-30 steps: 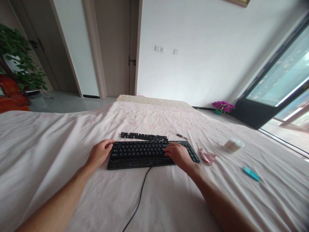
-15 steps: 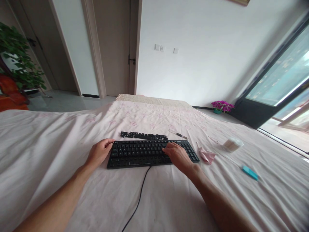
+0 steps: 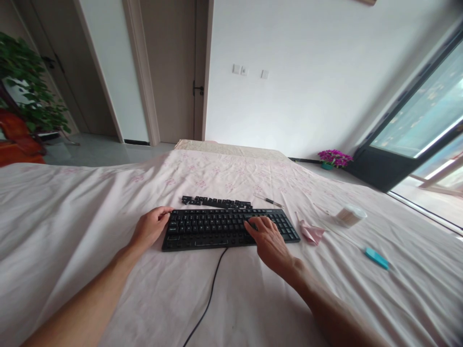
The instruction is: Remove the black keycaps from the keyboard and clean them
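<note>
A black keyboard [image 3: 206, 227] lies on the pink-white cloth, its cable running toward me. Its lower rows look bare of keycaps, apart from a few outlined spots. At its far left corner, my left hand [image 3: 154, 225] is closed, with thumb and fingers on the edge. Over the right part of the keys lies my right hand [image 3: 267, 238]; the thumb is stretched to the left, apart from the other fingers, whose tips partly hide against the keys. Several loose black keycaps [image 3: 217, 203] form a row just behind the keyboard.
Behind the keyboard's right end lies a thin dark-handled tool [image 3: 269, 200]. To the right are a folded pink cloth [image 3: 311, 232], a clear tub of cotton swabs [image 3: 350, 215] and a turquoise object [image 3: 376, 258]. The cable [image 3: 211, 289] crosses the bedspread in front.
My right hand has shifted slightly, its thumb now spread away from the fingers. My left hand stays at the keyboard's corner. The view has moved a little.
</note>
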Demonstrator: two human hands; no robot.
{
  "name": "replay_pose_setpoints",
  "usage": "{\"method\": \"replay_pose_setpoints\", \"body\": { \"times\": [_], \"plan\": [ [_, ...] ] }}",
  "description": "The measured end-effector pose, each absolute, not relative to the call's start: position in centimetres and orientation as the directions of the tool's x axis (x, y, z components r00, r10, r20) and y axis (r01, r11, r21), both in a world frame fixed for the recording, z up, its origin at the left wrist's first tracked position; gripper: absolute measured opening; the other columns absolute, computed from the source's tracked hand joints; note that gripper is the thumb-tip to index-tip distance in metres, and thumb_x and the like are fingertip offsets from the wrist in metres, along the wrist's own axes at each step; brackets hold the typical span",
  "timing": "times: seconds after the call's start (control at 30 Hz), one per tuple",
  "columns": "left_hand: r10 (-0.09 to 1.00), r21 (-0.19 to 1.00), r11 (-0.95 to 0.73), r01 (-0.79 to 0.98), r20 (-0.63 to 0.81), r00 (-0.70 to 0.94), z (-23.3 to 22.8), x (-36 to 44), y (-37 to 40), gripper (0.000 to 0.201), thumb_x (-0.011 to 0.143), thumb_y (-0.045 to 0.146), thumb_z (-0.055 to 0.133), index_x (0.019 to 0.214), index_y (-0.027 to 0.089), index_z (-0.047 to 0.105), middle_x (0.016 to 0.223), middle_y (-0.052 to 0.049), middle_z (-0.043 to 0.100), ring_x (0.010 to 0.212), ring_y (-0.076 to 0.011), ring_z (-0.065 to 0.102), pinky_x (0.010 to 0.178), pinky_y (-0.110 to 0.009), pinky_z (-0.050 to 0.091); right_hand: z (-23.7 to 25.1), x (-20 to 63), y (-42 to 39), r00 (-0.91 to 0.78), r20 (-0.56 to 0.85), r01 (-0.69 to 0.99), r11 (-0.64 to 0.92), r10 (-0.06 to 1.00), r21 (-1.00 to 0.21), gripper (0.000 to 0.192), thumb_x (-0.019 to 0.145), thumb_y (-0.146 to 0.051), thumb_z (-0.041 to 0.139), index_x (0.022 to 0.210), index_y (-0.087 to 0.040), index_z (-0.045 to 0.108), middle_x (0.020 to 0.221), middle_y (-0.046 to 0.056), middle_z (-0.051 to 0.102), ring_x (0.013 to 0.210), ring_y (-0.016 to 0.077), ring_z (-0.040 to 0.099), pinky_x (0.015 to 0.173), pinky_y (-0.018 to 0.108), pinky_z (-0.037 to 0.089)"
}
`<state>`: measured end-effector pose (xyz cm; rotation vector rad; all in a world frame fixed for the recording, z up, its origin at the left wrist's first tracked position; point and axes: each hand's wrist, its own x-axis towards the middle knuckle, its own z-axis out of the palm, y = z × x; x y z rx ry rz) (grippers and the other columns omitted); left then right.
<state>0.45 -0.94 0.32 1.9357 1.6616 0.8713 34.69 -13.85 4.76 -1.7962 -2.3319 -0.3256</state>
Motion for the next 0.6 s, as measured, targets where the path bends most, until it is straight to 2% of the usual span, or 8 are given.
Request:
{"method": "replay_pose_setpoints", "body": {
  "times": [0.17,0.23,0.37,0.47,0.6],
  "plan": [
    [0.98,0.684,-0.185,0.706,0.185,0.078,0.3,0.4,-1.1,0.034,0.081,0.036,0.045,0.105,0.025,0.066,0.105,0.001,0.071,0.094,-0.0184,0.065,0.079,-0.023,0.047,4.6,34.8,-13.9,-0.277,0.272,0.961,0.269,0.922,0.066,0.065,0.068,0.005,0.045,0.125,-0.025,0.055,0.126,0.007,0.054,0.118,0.0253,0.039,0.109,0.048,0.02],
    [0.978,0.679,-0.189,0.71,0.191,0.077,0.3,0.4,-1.1,0.034,0.081,0.035,0.045,0.106,0.025,0.067,0.105,0.0,0.071,0.095,-0.0185,0.065,0.079,-0.023,0.047,4.5,35.1,-13.8,-0.258,0.269,0.965,0.261,0.928,0.025,0.064,0.07,0.004,0.045,0.125,-0.026,0.056,0.126,0.006,0.055,0.119,0.0244,0.04,0.107,0.047,0.025],
    [0.976,0.679,-0.201,0.706,0.202,0.083,0.1,0.4,-1.1,0.034,0.081,0.036,0.045,0.106,0.025,0.067,0.106,0.001,0.071,0.096,-0.018,0.065,0.078,-0.022,0.048,4.0,36.2,-13.3,-0.199,0.298,0.958,0.25,0.934,-0.142,0.063,0.073,0.003,0.039,0.122,-0.031,0.06,0.126,0.002,0.058,0.116,0.0213,0.044,0.098,0.039,0.039],
    [0.975,0.677,-0.202,0.708,0.207,0.081,0.1,0.3,-1.1,0.034,0.081,0.036,0.045,0.106,0.026,0.067,0.105,0.001,0.071,0.094,-0.018,0.065,0.077,-0.022,0.048,3.4,36.6,-12.9,-0.189,0.364,0.925,0.29,0.912,-0.245,0.062,0.073,0.004,0.039,0.12,-0.028,0.063,0.122,0.002,0.061,0.112,0.0197,0.047,0.098,0.037,0.04],
    [0.977,0.676,-0.197,0.71,0.195,0.086,0.2,0.4,-1.2,0.034,0.082,0.036,0.045,0.106,0.026,0.066,0.106,0.001,0.071,0.094,-0.0181,0.065,0.077,-0.022,0.047,2.8,36.6,-12.8,-0.146,0.433,0.893,0.307,0.889,-0.329,0.046,0.083,-0.004,0.042,0.115,-0.025,0.066,0.114,0.004,0.064,0.105,0.019,0.052,0.095,0.035,0.043]
  ]
}}
